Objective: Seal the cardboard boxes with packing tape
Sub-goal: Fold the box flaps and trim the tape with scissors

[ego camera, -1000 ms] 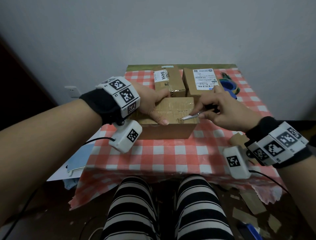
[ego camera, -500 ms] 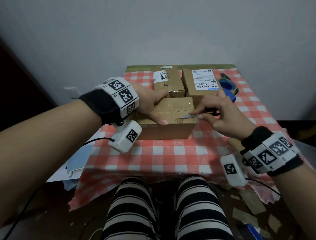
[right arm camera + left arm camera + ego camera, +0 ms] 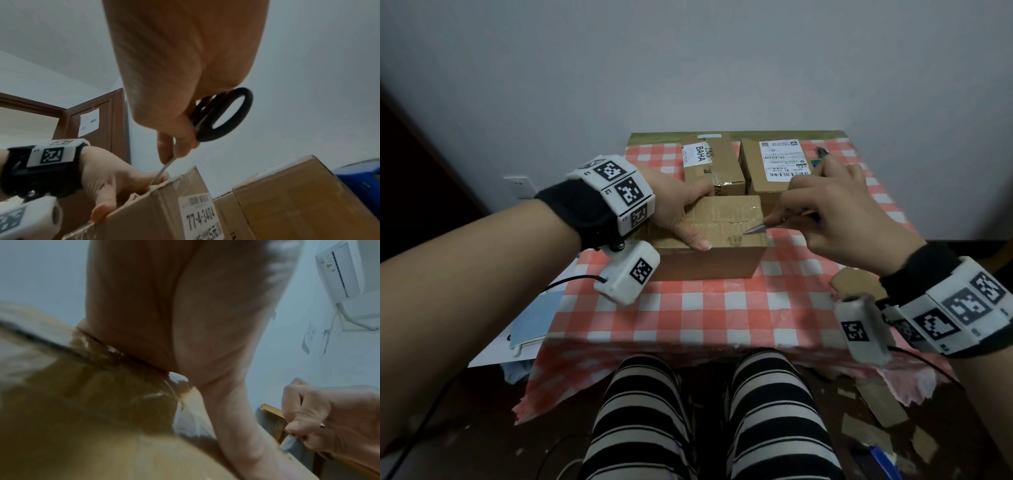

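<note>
While the left hand (image 3: 674, 209) lies flat, fingers relaxed, on the near box (image 3: 726, 236) at table (image 3: 688, 308) centre, the right hand (image 3: 839, 219) clamps closed scissors (image 3: 756, 229), tip on the box's taped top.

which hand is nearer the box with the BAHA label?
Left. The left hand rests on the front box, its fingertips just in front of the BAHA box. The right hand holds scissors further right.

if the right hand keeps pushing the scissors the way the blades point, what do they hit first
Probably the left hand's thumb. The right hand holds the scissors tip-down on the front box, aimed left at that thumb; depth is unclear.
</note>
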